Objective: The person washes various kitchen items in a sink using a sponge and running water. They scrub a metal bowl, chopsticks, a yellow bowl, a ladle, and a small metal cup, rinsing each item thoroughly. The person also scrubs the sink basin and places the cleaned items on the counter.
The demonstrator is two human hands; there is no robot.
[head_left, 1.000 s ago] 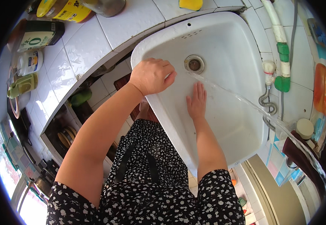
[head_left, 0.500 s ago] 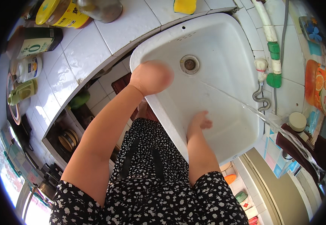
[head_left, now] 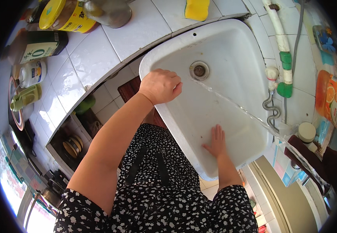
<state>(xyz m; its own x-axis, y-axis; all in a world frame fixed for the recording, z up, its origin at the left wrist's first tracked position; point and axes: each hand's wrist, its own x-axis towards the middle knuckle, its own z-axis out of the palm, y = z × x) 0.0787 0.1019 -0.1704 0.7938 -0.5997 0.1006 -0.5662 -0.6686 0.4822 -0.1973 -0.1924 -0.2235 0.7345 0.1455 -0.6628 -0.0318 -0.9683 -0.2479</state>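
A white sink (head_left: 250,116) lies before me. My left hand (head_left: 161,86) is closed, knuckles up, over the sink's left rim; the inside of the fist is hidden, so I cannot make out anything in it. Low in the basin my right hand (head_left: 216,141) has its fingers stretched out, palm down, at the sink's inner surface. It appears to hold nothing. A thin stream of water (head_left: 238,106) crosses the basin from the right side and lands near the round drain (head_left: 199,70). Small dark specks dot the basin between the right hand and the drain.
A yellow sponge (head_left: 196,9) sits on the tiled counter (head_left: 94,50) behind the sink. Jars and a dark bottle (head_left: 38,46) stand at the left. White pipe with green joints (head_left: 285,60), a flexible hose (head_left: 271,108) and an orange bottle (head_left: 331,97) line the right.
My right hand has moved deeper into the sink and its fingers have spread out. The left hand, blurred before, now shows clearly as a fist. The view has shifted slightly.
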